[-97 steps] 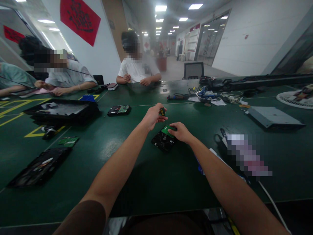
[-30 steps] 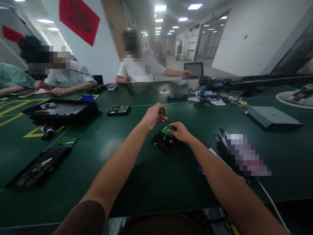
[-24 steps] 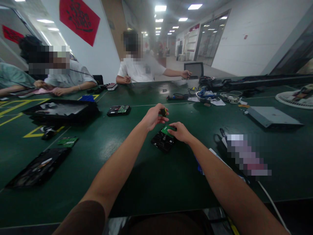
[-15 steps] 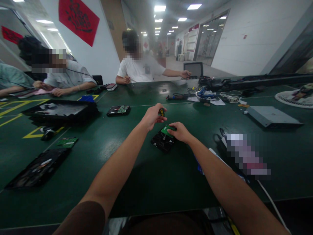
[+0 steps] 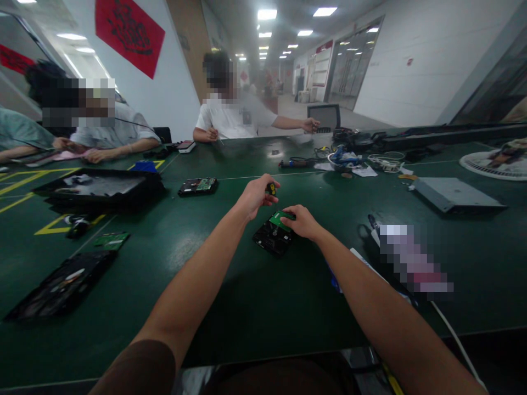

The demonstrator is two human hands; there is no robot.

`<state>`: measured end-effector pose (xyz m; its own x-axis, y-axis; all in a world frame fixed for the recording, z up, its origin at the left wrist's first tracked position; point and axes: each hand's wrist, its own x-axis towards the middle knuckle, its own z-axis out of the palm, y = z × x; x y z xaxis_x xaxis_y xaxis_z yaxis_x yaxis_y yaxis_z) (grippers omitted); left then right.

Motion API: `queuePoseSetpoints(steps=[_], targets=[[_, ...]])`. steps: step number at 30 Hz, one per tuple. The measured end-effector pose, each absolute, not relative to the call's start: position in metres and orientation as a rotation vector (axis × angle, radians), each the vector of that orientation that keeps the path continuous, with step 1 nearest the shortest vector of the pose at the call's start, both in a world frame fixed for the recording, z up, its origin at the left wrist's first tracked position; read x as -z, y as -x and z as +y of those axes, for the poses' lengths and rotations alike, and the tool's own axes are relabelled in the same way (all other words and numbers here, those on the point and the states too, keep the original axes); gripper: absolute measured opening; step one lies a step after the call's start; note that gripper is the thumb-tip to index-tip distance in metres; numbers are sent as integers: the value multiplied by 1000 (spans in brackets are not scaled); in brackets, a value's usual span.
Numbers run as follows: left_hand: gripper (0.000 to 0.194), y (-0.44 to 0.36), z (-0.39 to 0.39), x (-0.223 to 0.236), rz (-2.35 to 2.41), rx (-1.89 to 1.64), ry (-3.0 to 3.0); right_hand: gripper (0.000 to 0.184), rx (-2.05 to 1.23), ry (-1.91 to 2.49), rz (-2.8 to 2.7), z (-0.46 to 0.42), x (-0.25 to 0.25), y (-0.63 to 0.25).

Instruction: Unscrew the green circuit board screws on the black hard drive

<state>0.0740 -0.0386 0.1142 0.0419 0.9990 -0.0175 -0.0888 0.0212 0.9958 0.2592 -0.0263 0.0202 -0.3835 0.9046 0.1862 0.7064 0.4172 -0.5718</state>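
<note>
A black hard drive (image 5: 272,238) with a green circuit board (image 5: 278,218) lies on the dark green table in front of me. My right hand (image 5: 302,221) grips the drive's right edge, its thumb pressed on the board. Over the far end of the drive, my left hand (image 5: 261,195) is closed around the black-and-yellow handle of a screwdriver (image 5: 270,188). The handle stands roughly upright; I cannot make out the shaft or where the tip rests.
Another hard drive (image 5: 197,186), a black tray (image 5: 101,186) and a loose circuit board (image 5: 112,240) above a black casing (image 5: 61,285) lie leftward. On the right are a grey metal box (image 5: 457,195) and cables (image 5: 346,157). Co-workers sit across, one (image 5: 234,118) with an arm stretched out.
The screwdriver handle has turned in my left fingers, its yellow marks shifting. My right hand and the drive keep their places. The co-worker opposite has stretched an arm out to the right.
</note>
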Motion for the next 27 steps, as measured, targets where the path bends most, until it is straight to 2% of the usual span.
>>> queuePoseSetpoints(steps=[11,27], targets=[[21,-77,-39,-114,1080,-1221,-1028,34,-502,1379,-2227,-22,-15,-260],[25,-75,-38,-114,1130,-1234,-1130,30,-564,1394,-2202,-23,-16,-259]])
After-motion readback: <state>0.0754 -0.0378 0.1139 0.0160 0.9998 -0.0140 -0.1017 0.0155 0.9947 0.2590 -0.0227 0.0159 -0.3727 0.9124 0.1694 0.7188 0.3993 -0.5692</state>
